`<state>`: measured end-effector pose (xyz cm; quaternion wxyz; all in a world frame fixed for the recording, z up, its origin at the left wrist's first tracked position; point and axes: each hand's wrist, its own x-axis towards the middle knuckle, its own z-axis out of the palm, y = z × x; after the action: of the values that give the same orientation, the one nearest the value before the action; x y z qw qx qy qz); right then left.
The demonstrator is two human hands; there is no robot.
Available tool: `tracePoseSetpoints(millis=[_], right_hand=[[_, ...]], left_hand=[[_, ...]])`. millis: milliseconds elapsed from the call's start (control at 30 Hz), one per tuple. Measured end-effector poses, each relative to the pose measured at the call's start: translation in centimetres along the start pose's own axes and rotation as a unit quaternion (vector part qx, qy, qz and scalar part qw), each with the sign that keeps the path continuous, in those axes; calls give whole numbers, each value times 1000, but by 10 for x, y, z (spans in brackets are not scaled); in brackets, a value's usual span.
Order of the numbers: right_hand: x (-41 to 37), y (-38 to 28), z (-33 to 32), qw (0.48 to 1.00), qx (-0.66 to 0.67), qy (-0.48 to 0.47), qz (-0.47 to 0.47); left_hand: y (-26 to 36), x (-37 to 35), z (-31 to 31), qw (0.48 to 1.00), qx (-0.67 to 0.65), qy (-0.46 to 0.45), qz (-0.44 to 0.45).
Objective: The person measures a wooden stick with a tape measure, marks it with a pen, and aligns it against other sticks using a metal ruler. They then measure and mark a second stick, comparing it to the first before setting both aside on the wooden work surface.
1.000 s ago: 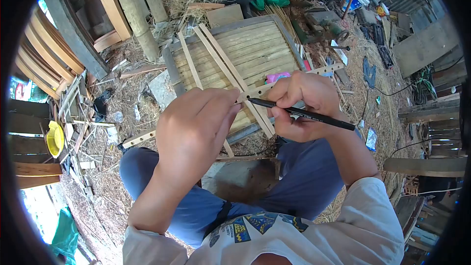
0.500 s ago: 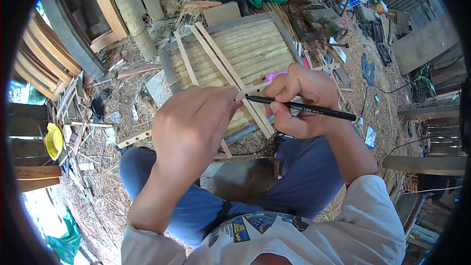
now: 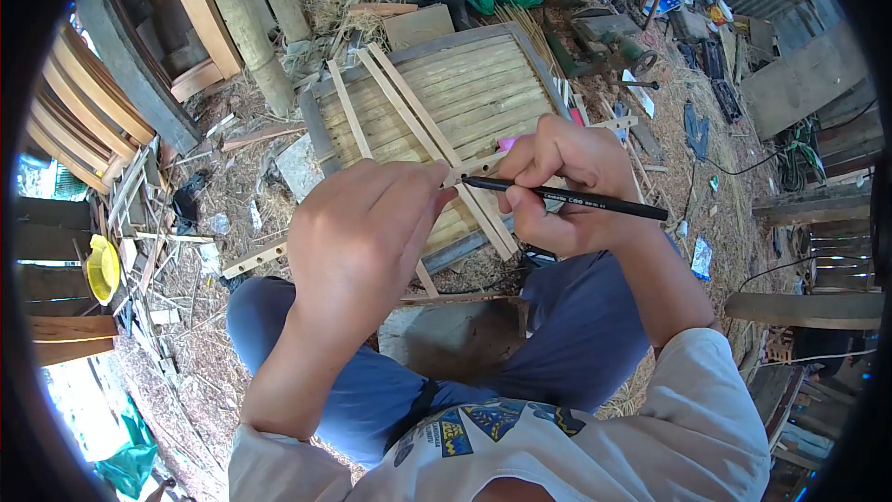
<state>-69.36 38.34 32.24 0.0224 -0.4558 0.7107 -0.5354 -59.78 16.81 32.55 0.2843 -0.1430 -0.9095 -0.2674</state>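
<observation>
Drilled strip (image 3: 254, 261) part-hidden behind left hand (image 3: 348, 228), pen (image 3: 618, 205) lettering — seemingly blurred

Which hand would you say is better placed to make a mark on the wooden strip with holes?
Probably the right hand: it holds the black pen, whose tip is at the wooden strip. The left hand holds the strip, so it seems better placed to steady it.
</observation>
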Motion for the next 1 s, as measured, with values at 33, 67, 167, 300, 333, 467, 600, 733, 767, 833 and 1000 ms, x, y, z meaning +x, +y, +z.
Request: tracePoseSetpoints(millis=[33,67,167,300,333,467,600,733,767,833,1000], right_hand=[[0,0,-1,1000,-3,-3,1],[0,0,-1,1000,-6,-5,2],[-1,0,-1,1000,-1,-2,7],[0,-1,0,1000,-4,6,12],[0,0,-1,1000,-5,3,8],[0,0,-2,1000,-3,-5,6],[0,-1,-1,1000,2,2,12],[0,0,-2,1000,11,-6,28],[-1,1,-2,1000,12,-8,25],[-1,2,-2,1000,11,-8,19],[-1,1,-1,999,17,2,40]], left_hand=[[0,0,0,1000,0,0,-1],[0,0,0,1000,0,0,-1],[0,0,0,1000,2,1,-2],[0,0,1,1000,1,3,0],[0,0,1,1000,1,3,0],[0,0,1,1000,-1,-2,-3],[0,0,1,1000,3,-4,-5],[-1,0,2,1000,-1,2,-1],[-1,0,2,1000,-2,1,-1],[-1,0,2,1000,-2,1,0],[-1,1,3,1000,-1,4,2]])
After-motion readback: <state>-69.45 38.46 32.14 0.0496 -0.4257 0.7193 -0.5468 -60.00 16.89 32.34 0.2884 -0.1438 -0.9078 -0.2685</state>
